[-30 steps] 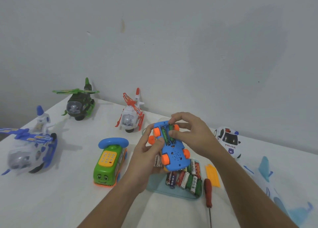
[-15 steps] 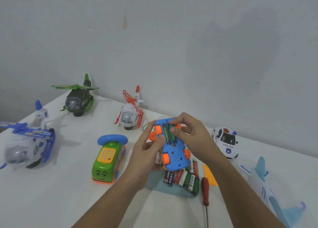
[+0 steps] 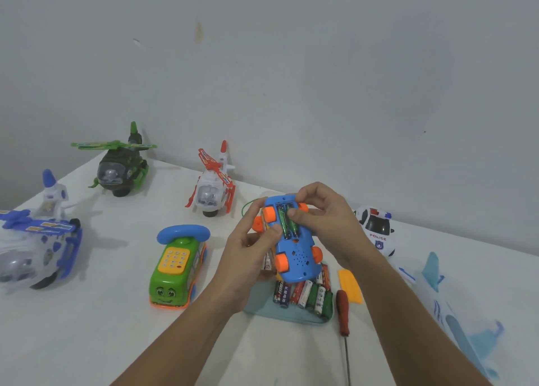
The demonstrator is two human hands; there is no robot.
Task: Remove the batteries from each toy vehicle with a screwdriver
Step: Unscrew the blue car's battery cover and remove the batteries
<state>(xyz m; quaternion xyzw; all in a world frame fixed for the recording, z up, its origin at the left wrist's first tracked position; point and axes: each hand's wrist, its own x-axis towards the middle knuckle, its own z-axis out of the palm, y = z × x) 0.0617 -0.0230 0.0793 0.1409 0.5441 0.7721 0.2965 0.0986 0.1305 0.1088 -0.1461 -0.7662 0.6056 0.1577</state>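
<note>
An upside-down blue toy car (image 3: 296,260) with orange wheels is held above the table. Its battery bay is open and two green batteries (image 3: 288,222) lie in it. My left hand (image 3: 248,251) grips the car's left side, thumb at the bay's near edge. My right hand (image 3: 323,216) holds the far end, with a fingertip on the batteries. Below the car, several loose batteries (image 3: 304,295) lie on a teal tray (image 3: 262,307). A red-handled screwdriver (image 3: 342,312) lies on the table right of the tray, beside a yellow battery cover (image 3: 350,285).
On the white table stand a green phone bus (image 3: 178,266), a green helicopter (image 3: 119,167), a red-and-white helicopter (image 3: 213,184), a blue-and-white helicopter (image 3: 38,237), a police car (image 3: 376,229) and a light-blue plane (image 3: 455,307). A grey wall rises just behind.
My hands and the blue car stay nearly in place. My right fingertip has shifted slightly on the batteries. The camera has tilted a little, moving the scene in view.
</note>
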